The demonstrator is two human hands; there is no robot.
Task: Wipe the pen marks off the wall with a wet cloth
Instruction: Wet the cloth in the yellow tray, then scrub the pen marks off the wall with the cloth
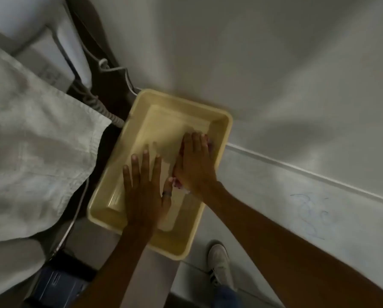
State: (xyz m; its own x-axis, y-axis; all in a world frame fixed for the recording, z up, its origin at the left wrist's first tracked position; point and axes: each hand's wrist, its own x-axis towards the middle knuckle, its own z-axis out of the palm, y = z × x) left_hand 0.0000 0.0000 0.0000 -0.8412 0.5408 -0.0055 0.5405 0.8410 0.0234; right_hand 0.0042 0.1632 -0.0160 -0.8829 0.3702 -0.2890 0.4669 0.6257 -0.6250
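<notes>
Dim room — pale floor (192, 283), white bedsheet (30, 141) left, grey cables (101, 105) beside it.

The shallow rectangular yellow plastic tub (110, 210) sits at the centre of the view, its far corner against the pale painted wall (297, 85). Inside it, the flat left hand (145, 192) lies toward 7 o'clock and the flat right hand (195, 161) toward 2 o'clock, pressed on a crumpled pink-and-white cloth (178, 184) that shows between them. At 9 o'clock from the tub hangs a pale woven sheet (30, 141); coiled grey cables (101, 105) lie at 11 o'clock. The scribbled blue pen marks (310, 215) are on the wall at 3 o'clock. A white canvas shoe (219, 263) stands at 5 o'clock.
</notes>
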